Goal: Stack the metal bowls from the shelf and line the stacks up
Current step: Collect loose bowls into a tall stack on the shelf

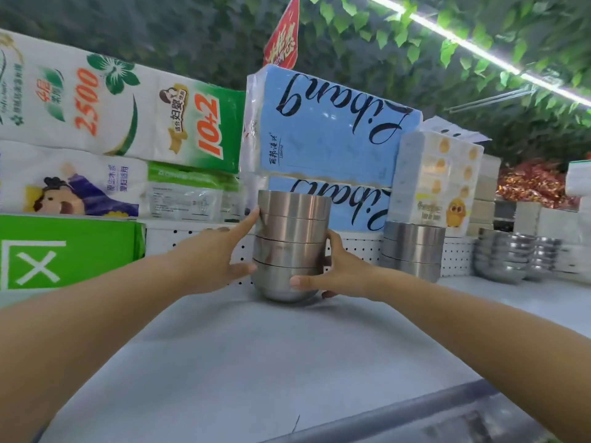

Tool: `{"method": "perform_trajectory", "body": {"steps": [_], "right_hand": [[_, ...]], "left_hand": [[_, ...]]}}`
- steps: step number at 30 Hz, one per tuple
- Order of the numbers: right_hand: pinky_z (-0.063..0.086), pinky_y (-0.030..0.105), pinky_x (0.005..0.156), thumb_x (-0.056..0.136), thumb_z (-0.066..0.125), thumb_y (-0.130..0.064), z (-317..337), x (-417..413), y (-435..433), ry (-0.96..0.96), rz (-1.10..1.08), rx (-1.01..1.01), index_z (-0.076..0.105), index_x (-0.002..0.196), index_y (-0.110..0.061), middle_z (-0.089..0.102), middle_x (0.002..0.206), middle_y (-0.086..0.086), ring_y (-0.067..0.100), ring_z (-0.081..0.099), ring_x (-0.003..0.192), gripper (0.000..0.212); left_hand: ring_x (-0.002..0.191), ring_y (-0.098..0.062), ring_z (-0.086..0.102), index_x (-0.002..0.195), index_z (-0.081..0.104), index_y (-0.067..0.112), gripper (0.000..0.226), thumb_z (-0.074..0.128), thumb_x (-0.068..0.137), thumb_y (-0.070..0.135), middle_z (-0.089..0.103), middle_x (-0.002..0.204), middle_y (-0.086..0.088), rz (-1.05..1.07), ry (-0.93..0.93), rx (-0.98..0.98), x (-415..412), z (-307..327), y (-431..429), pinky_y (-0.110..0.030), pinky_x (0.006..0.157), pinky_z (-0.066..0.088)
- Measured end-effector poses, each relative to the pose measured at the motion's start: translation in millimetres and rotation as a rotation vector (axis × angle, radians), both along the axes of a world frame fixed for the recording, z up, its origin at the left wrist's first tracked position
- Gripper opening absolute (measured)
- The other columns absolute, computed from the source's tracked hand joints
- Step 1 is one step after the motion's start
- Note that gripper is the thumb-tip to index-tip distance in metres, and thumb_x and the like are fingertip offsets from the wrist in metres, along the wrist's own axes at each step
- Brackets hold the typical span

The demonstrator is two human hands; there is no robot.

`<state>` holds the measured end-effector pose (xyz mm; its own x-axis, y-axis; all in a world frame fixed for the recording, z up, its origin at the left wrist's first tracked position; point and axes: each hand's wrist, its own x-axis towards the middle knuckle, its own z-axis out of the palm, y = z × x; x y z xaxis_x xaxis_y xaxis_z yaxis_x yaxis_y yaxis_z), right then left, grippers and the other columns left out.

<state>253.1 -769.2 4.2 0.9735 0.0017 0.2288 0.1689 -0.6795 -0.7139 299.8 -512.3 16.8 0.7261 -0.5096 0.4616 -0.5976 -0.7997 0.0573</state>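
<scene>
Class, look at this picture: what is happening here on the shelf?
A person holds a stack of four metal bowls between the left hand and right hand on a grey shelf. A shorter stack stands to its right, with shinier bowls beyond. Tissue packs sit behind.

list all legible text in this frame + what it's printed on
"2500": white tissue pack, top left.
"10+2": green end of the same pack.
"Libang": upper blue tissue pack, printed upside down; again, partly hidden, on the lower blue tissue pack.
White "X": green box.
Too small or blurred: Chinese text on the packs, the red sign, the chick pack.
</scene>
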Motion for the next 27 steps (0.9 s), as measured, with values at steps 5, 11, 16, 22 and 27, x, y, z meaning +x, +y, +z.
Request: {"method": "perform_trajectory", "body": {"steps": [5,11,16,22,27], "right_hand": [[0.061,0.041,0.091,0.07,0.091,-0.045,2.0,22.0,-5.1,0.032,0.041,-0.026,-0.005,0.156,-0.045,0.04,0.153,0.0,0.016,0.05,0.126,0.129],[0.061,0.037,0.09,0.076,0.089,-0.035,-7.4,29.2,-10.5,-0.009,0.081,0.049,0.0,0.158,-0.041,0.041,0.151,-0.001,0.014,0.046,0.129,0.12],[0.06,0.039,0.093,0.073,0.09,-0.039,-9.2,30.8,-11.7,-0.017,0.075,0.062,0.004,0.157,-0.041,0.044,0.152,0.005,0.019,0.048,0.134,0.121],[0.046,0.036,0.106,0.082,0.071,-0.064,-7.4,16.8,-7.4,-0.065,-0.015,-0.26,0.006,0.159,-0.027,0.049,0.15,0.005,0.019,0.053,0.128,0.108],[0.041,0.029,0.094,0.085,0.061,-0.071,4.4,-8.8,-2.5,0.011,-0.109,-0.454,0.019,0.16,-0.02,0.061,0.138,0.003,0.02,0.057,0.119,0.1]], "left_hand": [[0.142,-0.024,0.034,0.146,-0.031,0.05,0.09,0.042,0.095,0.064,0.027,0.162,0.006,0.11,-0.182,0.237,14.0,-5.6,13.4,-0.044,0.107,0.039],[0.146,-0.025,0.027,0.144,-0.032,0.052,0.09,0.042,0.095,0.065,0.019,0.165,0.006,0.111,-0.15,0.188,20.7,-9.1,11.1,-0.049,0.111,0.035],[0.142,-0.023,0.03,0.143,-0.029,0.056,0.09,0.047,0.094,0.062,0.02,0.164,0.008,0.045,-0.051,0.081,17.8,-11.0,5.8,-0.047,0.11,0.037],[0.141,-0.022,0.033,0.149,-0.018,0.056,0.085,0.048,0.095,0.06,0.025,0.163,0.008,0.016,-0.037,0.028,10.9,-8.9,7.8,-0.045,0.109,0.038],[0.135,-0.019,0.04,0.154,0.001,0.051,0.079,0.053,0.095,0.056,0.034,0.158,0.008,-0.005,-0.068,0.065,-2.9,-1.7,19.6,-0.042,0.106,0.041]]}}
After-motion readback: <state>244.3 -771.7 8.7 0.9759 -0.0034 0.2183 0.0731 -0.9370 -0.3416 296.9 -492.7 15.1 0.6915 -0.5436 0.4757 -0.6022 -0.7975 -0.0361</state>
